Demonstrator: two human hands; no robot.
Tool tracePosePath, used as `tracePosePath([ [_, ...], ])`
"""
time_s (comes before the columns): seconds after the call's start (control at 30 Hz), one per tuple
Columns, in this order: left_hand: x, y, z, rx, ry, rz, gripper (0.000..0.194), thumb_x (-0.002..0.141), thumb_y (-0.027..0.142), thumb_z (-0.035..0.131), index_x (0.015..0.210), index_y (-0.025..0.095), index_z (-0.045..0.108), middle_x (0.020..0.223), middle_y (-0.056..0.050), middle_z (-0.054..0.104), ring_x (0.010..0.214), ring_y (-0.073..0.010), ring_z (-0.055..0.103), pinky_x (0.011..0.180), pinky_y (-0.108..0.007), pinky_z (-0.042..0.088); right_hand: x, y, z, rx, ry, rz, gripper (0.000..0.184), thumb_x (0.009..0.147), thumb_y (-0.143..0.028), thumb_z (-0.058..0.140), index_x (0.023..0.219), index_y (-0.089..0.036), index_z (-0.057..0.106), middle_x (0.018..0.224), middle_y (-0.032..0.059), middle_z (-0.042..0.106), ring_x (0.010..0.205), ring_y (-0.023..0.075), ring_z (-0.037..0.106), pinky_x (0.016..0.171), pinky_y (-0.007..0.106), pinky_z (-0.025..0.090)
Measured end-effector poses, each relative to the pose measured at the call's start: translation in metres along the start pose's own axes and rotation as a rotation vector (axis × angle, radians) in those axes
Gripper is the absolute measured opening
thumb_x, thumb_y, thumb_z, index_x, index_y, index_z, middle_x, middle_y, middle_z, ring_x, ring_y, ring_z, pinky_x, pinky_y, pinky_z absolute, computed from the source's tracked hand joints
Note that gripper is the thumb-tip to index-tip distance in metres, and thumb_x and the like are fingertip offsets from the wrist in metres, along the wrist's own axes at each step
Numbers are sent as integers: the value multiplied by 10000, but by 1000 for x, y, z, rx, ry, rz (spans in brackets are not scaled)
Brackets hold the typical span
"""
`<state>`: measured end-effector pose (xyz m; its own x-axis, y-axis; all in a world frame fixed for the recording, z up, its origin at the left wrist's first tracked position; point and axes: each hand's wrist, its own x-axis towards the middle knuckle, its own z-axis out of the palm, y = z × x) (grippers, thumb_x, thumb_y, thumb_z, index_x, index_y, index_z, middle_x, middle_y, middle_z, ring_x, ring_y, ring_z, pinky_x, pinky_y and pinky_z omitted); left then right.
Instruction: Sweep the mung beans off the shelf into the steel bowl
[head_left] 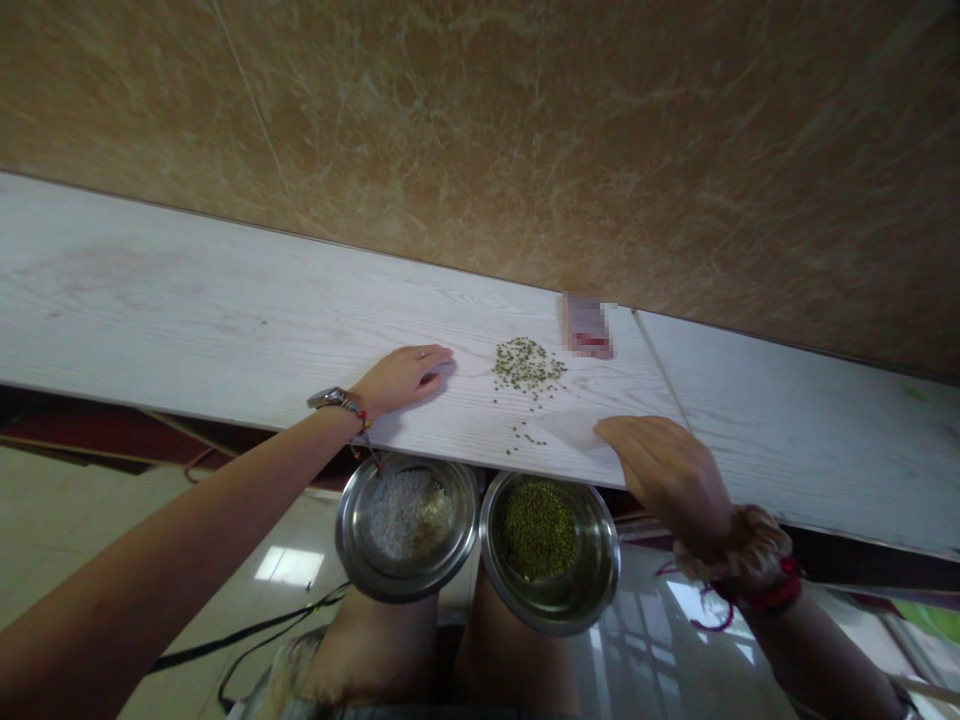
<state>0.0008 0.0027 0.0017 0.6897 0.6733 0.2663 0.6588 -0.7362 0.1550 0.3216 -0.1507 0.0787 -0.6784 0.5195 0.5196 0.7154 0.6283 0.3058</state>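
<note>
Steel bowls sit nearest, apparently resting on the person's thighs (379, 645): the left bowl (465, 515) holds white grains (409, 515), the right bowl (598, 552) green beans (540, 530). A shift of the legs could tip either one, and a knock where their rims nearly meet could mix the contents. Beyond them runs the white board (187, 290). The left hand (397, 380) lies on it, fingers straight, close together and holding nothing; the right hand (671, 470) narrows its fingertips on what looks like a thin clear sheet (566, 430). Stray beans (529, 438) lie near the front edge, where a brisk sweep could spill them onto the floor (90, 500) or among the white grains. Farther back lies the loose bean pile (527, 367), then a pixelated packet (587, 325) by the marbled wall (480, 130)
</note>
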Motion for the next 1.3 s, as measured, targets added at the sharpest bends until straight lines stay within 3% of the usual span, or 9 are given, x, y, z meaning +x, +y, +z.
tracePosePath([
  [0.1, 0, 1, -1, -3, -21, -13, 354, 892, 283, 395, 1180, 160, 559, 1291, -114, 591, 1174, -231, 555, 1028, -384, 424, 1, -2, 0, 13, 33, -4, 239, 865, -23, 438, 908, -116, 654, 832, 98, 730, 776, 186, 658, 712, 310, 526],
  [0.7, -1, -1, 2, 17, 16, 3, 332, 891, 277, 412, 1184, 203, 551, 1265, -68, 617, 1172, -211, 560, 1011, -384, 435, 3, 3, 12, 19, 0, 45, 305, 825, 2, 438, 955, -136, 677, 851, 86, 729, 783, 197, 653, 710, 333, 518],
  [0.9, 0, 0, 1, 22, 18, 0, 329, 891, 281, 407, 1176, 204, 552, 1260, -64, 621, 1170, -210, 561, 1007, -389, 441, 4, -1, 8, 41, 72, 78, 285, 833, -17, 447, 962, -151, 662, 851, 71, 730, 782, 189, 652, 718, 322, 517],
  [1.13, 0, 0, 2, 9, 0, -5, 326, 887, 271, 407, 1162, 182, 559, 1272, -92, 611, 1160, -223, 568, 1004, -400, 441, 12, -5, 17, -7, -22, 61, 322, 820, 5, 417, 949, -136, 676, 832, 84, 721, 749, 187, 639, 680, 323, 500],
  [1.3, 0, -1, 2, 11, 18, 2, 314, 887, 264, 422, 1164, 211, 559, 1257, -58, 622, 1150, -207, 573, 1000, -382, 443, 7, 2, 17, -20, 19, 101, 308, 819, -9, 445, 981, -143, 670, 847, 85, 723, 774, 203, 643, 700, 337, 500],
])
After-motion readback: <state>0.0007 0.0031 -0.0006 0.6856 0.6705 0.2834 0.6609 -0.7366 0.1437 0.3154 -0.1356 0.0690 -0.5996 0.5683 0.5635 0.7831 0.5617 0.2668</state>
